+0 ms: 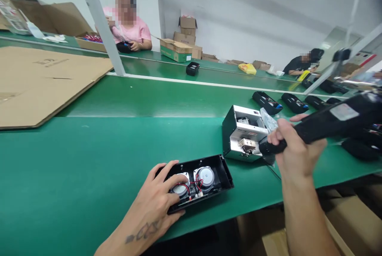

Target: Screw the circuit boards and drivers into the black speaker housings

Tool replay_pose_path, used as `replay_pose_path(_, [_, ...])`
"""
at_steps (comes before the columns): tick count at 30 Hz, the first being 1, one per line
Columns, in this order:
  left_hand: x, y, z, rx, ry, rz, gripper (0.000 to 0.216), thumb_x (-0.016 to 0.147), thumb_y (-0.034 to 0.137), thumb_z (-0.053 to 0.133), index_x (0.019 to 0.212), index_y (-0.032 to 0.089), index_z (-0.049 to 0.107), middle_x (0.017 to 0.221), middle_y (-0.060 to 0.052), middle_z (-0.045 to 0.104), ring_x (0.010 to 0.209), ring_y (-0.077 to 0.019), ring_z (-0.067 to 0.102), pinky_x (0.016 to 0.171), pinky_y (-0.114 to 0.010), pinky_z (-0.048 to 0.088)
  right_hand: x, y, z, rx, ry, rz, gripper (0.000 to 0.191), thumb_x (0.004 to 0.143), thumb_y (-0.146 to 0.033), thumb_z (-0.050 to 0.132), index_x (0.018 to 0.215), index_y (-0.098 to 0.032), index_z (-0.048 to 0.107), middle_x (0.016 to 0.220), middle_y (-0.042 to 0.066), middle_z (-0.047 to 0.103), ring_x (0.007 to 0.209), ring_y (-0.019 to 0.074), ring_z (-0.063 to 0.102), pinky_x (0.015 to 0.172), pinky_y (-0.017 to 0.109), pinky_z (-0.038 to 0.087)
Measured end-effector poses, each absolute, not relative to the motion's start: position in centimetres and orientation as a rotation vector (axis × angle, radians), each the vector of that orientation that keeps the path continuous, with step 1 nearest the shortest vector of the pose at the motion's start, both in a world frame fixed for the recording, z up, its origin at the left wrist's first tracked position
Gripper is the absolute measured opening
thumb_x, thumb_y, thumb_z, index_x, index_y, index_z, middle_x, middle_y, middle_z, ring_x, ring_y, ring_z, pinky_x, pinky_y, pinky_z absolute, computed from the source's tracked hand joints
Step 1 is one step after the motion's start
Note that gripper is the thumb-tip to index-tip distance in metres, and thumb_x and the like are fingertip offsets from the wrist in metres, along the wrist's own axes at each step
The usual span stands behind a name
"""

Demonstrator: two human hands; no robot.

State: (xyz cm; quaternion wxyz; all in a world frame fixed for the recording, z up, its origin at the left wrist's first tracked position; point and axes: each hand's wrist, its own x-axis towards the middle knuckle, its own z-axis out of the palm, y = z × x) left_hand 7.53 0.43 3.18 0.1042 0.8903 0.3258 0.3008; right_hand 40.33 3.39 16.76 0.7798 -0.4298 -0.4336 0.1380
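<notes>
My left hand is closed over the left end of an open black speaker housing, its fingers reaching inside. Two round speaker drivers with red wires sit in the housing; my fingers partly cover the left one. My right hand is wrapped around a black electric screwdriver with a pale label. The tool's nose points left and down, close to the front of a silver and black screw feeder. Whether the tip touches the feeder, I cannot tell.
Several black housings stand along the right of the green bench. A large cardboard sheet lies at the left. White posts rise from the bench divider. Across it, a person in pink handles a black part. Cardboard boxes sit below the edge.
</notes>
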Motion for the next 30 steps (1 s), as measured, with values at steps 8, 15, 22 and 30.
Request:
replay_pose_path(8, [7.6,0.6,2.6,2.564,0.957,0.935,0.032,0.065,0.037,0.104,0.071,0.028,0.075,0.123,0.007,0.080,0.145,-0.0373,0.052,0.122,-0.050,0.025,41.6,5.4,15.7,-0.971,-0.944,0.302,0.035,0.080,-0.030,0.091,0.105,-0.023,0.066,0.051,-0.011,0.058,0.041,0.0129,0.050,0.048,0.029,0.047])
replay_pose_path(15, [7.7,0.7,3.3,2.582,0.929,0.970,0.035,0.064,0.035,0.105,0.069,0.027,0.072,0.121,0.006,0.081,0.141,-0.0373,0.055,0.118,-0.049,0.028,42.2,6.1,14.3,-0.993,-0.997,0.280,0.036,0.082,-0.032,0.090,0.106,-0.024,0.064,0.052,-0.012,0.057,0.040,0.0122,0.051,0.048,0.028,0.049])
replay_pose_path(22, [7.6,0.7,2.7,2.601,0.938,0.963,0.030,0.067,0.037,0.102,0.069,0.028,0.073,0.121,0.006,0.081,0.143,-0.0363,0.054,0.118,-0.049,0.029,42.5,6.3,13.6,-1.011,-1.058,0.296,0.037,0.083,-0.036,0.090,0.107,-0.025,0.063,0.053,-0.013,0.057,0.040,0.0123,0.052,0.047,0.027,0.046])
replay_pose_path(30, [7.7,0.9,2.7,2.614,0.930,1.002,0.028,0.070,0.039,0.099,0.068,0.029,0.073,0.121,0.004,0.081,0.141,-0.0364,0.055,0.119,-0.049,0.029,41.2,6.3,14.7,-1.137,-1.091,0.257,0.029,0.085,-0.037,0.086,0.102,-0.024,0.066,0.051,-0.011,0.058,0.040,0.0128,0.051,0.047,0.028,0.048])
